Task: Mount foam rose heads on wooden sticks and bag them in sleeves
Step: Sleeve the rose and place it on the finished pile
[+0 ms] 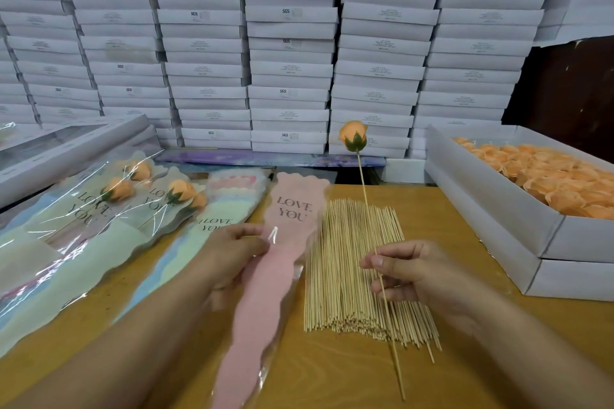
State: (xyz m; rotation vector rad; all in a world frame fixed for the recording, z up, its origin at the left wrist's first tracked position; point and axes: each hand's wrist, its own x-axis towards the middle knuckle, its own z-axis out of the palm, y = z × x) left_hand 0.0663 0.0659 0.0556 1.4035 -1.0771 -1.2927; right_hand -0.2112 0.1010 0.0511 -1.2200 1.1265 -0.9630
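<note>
Pinching a thin wooden stick (382, 276) between thumb and fingertips, my right hand (403, 272) sits at about four o'clock in my view, hovering over the loose pile of sticks (349, 269) spread on the desk (458, 242). That stick runs from a low tip near six o'clock up toward twelve, tilted slightly left, and carries an orange foam rose head (353, 135) with a green calyx at its upper end, raised well above the pile.

My left hand (232, 256) lies at about seven o'clock, fingers curled on the left edge of a pink sleeve (265, 292) printed "LOVE YOU", thumb and forefinger pinching its clear film. The sleeve lies flat on the desk just beside the pile of sticks, wide scalloped mouth toward twelve, narrow tail toward six.

Farther out at nine to ten o'clock, a fan of bagged roses (126, 189) in pale sleeves overlaps on the desk, orange heads showing through the film. Between them and the pink sleeve lies a stack of empty sleeves (229, 199) in pastel colours. At two to three o'clock an open white box (498, 209) holds many orange rose heads (548, 183), resting on another white box. At ten o'clock sits a flat windowed box (66, 143). Across twelve o'clock rises a wall of stacked white cartons (289, 43), some marked "SGS".
</note>
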